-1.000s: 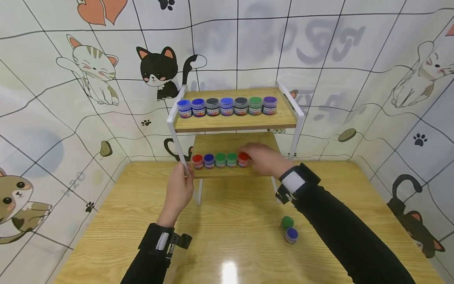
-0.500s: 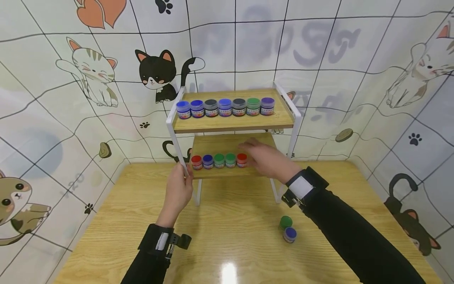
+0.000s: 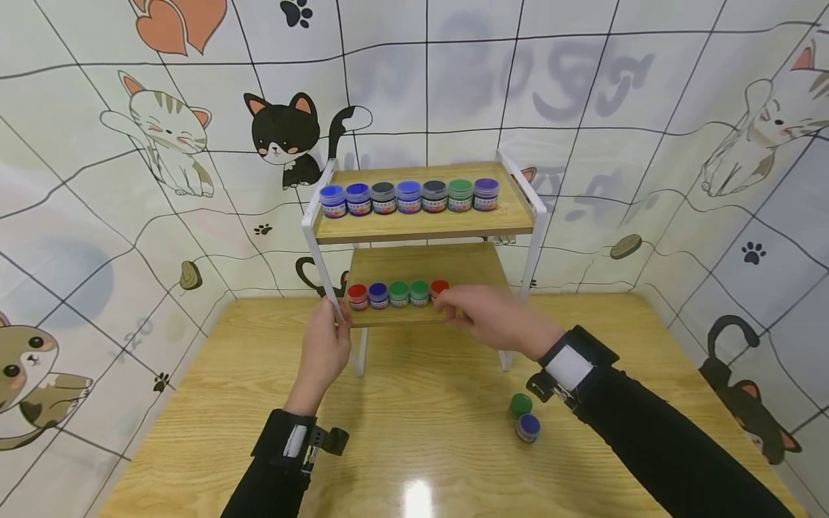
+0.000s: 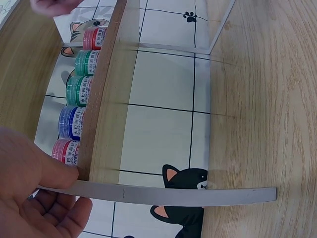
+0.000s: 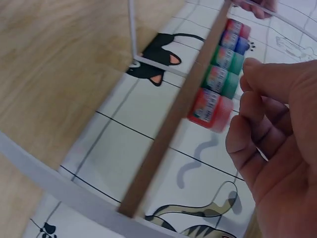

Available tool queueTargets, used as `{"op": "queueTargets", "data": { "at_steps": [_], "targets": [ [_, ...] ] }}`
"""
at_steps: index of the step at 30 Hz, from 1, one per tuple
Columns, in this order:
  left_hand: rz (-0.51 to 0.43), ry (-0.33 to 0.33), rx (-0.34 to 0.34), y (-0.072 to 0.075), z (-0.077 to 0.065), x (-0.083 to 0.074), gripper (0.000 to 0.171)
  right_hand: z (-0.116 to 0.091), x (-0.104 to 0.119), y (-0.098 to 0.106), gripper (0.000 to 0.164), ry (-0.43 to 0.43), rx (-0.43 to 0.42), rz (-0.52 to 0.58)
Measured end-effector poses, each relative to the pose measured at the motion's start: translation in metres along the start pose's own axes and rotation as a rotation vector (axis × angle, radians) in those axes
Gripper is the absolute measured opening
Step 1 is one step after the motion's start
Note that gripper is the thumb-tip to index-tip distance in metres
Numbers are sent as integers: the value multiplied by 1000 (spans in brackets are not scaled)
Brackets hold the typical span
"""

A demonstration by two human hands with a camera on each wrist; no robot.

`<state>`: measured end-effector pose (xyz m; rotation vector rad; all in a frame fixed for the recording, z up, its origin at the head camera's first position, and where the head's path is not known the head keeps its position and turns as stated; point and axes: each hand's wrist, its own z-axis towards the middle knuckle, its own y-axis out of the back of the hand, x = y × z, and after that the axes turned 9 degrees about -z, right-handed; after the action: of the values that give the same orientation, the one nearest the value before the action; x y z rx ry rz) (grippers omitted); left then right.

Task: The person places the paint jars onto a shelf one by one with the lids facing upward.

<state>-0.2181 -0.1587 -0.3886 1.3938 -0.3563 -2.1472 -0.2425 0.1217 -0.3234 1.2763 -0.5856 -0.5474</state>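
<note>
My left hand (image 3: 327,345) grips the white leg (image 4: 163,195) of a two-tier rack at the lower shelf's left front corner. My right hand (image 3: 501,316) is in front of the lower shelf (image 3: 421,259), its fingers loosely bent with nothing between them. It overlaps the end red paint jar (image 3: 440,286) in the head view; the right wrist view shows a gap between the fingers and that red jar (image 5: 210,110). To its left in the same row stand two green jars (image 3: 409,293), a blue jar (image 3: 378,296) and another red jar (image 3: 358,297).
Several jars with blue, black, green and purple lids line the upper shelf (image 3: 421,226). On the wooden table (image 3: 414,403), a green-lidded jar (image 3: 521,404) and a blue-lidded jar (image 3: 528,428) stand at the right front. A cat-print wall covering (image 3: 388,86) is behind the rack.
My right hand has left the end red jar and drawn back toward the right and front. My left hand keeps its grip on the leg.
</note>
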Motion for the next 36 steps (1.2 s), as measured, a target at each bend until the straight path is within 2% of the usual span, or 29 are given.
{"op": "queueTargets", "data": {
  "at_steps": [7, 13, 22, 30, 36],
  "targets": [
    [-3, -3, -7, -1, 1, 1, 10, -17, -3, -19, 11, 52, 51, -23],
    [3, -1, -6, -1, 0, 0, 10, -33, -10, -37, 7, 37, 173, 33],
    [-1, 9, -3, -1, 0, 1, 10, -57, -26, -59, 9, -78, 308, 5],
    [10, 11, -3, -1, 0, 2, 10, -74, -32, -69, 6, -261, 456, 60],
    [13, 12, -1, -1, 0, 1, 11, -81, -31, -73, 19, -327, 515, 108]
  ]
}}
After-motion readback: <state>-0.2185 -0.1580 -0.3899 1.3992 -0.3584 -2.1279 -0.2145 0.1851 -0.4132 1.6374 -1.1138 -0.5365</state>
